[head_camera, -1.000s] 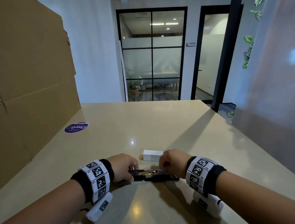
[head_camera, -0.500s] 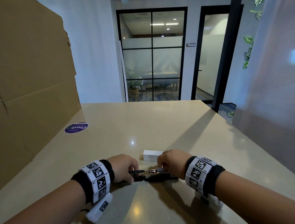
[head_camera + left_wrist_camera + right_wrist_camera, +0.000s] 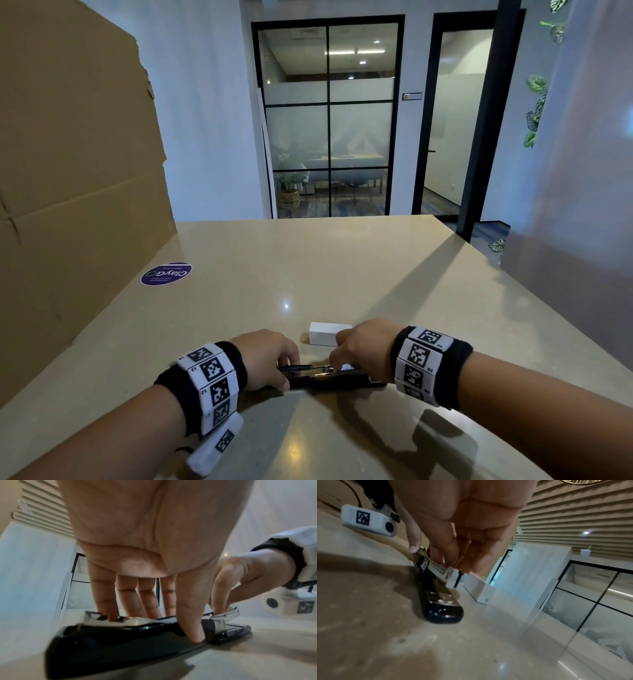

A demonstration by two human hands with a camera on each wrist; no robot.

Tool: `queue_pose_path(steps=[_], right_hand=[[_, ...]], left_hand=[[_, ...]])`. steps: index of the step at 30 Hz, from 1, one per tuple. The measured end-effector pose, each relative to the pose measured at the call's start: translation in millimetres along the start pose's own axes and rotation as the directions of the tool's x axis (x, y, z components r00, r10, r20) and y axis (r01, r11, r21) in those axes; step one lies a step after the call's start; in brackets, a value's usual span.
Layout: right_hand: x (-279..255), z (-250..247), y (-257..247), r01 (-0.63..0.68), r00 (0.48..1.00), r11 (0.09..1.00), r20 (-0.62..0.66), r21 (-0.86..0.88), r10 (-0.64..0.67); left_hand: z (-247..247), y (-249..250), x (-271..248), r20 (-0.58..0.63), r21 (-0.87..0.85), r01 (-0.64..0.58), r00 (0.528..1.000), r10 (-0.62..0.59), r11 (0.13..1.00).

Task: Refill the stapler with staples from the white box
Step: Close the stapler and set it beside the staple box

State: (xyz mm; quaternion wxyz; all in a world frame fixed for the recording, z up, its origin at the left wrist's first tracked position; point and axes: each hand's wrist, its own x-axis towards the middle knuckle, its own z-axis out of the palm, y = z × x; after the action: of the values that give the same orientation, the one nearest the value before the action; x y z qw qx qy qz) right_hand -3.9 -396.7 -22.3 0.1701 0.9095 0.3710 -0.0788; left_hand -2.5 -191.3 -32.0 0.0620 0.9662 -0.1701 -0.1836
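A black stapler (image 3: 329, 379) lies swung open flat on the beige table (image 3: 342, 274), its silver magazine facing up. My left hand (image 3: 287, 370) grips its left half. In the left wrist view the left hand (image 3: 164, 623) has its fingers on the metal channel and its thumb against the near side of the stapler (image 3: 111, 642). My right hand (image 3: 337, 363) pinches the metal rail near the hinge. The right wrist view shows my right hand (image 3: 443, 563) above the stapler (image 3: 440, 601). The white box (image 3: 327, 334) lies closed just behind the stapler, partly hidden by the right hand.
A large cardboard sheet (image 3: 75, 192) stands along the table's left side, with a round purple sticker (image 3: 166, 273) on the table beside it. The table's far edge faces glass doors (image 3: 329, 120). A grey partition (image 3: 582, 205) stands at the right.
My right hand has edged slightly left along the stapler. The left hand, the stapler and the box stay put.
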Motion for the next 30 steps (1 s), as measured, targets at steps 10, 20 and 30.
queue_pose_path(steps=[10, 20, 30], right_hand=[[8, -2, -4, -0.052, 0.998, 0.998, 0.027, 0.021, 0.051], [5, -2, 4, -0.116, 0.983, 0.981, -0.121, 0.156, 0.135], [-19, 14, 8, -0.105, 0.874, 0.861, -0.366, 0.498, 0.319]], left_hand=[[0, 2, 0, -0.012, 0.016, 0.012, 1.0, -0.012, 1.0], [1, 1, 0, -0.007, 0.009, 0.018, 1.0, -0.018, 1.0], [1, 0, 0, -0.027, 0.024, 0.003, 1.0, -0.002, 1.0]])
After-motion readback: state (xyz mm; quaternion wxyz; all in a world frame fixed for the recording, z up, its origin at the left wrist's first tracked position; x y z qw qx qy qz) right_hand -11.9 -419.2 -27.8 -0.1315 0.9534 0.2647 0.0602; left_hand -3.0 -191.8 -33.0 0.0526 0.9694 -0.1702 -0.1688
